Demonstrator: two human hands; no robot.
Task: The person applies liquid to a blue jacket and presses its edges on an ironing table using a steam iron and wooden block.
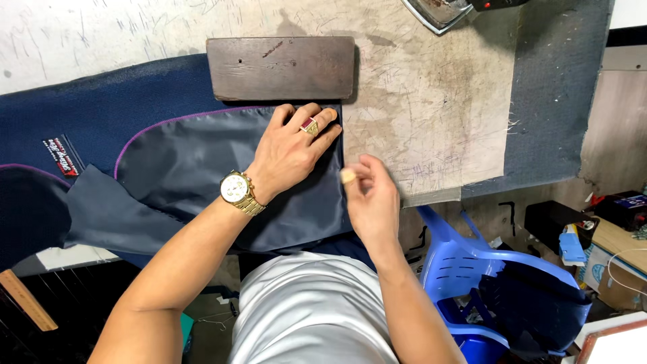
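While a wooden block (280,67) sits just above the dark lining cloth (202,182) on the table (431,121), my left hand (290,152) presses flat, fingers spread, on the cloth's edge. My right hand (371,199) pinches a small pale chalk (348,176) beside it.

A small black rectangular label (63,156) with a red corner, possibly woven, lies on the navy garment (81,114) at left.

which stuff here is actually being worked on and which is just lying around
In use: grey lining fabric under the left hand; small pale chalk piece pinched in the right hand; wooden block on the cloth's edge.
Lying about: blue plastic chair; iron; wooden ruler.
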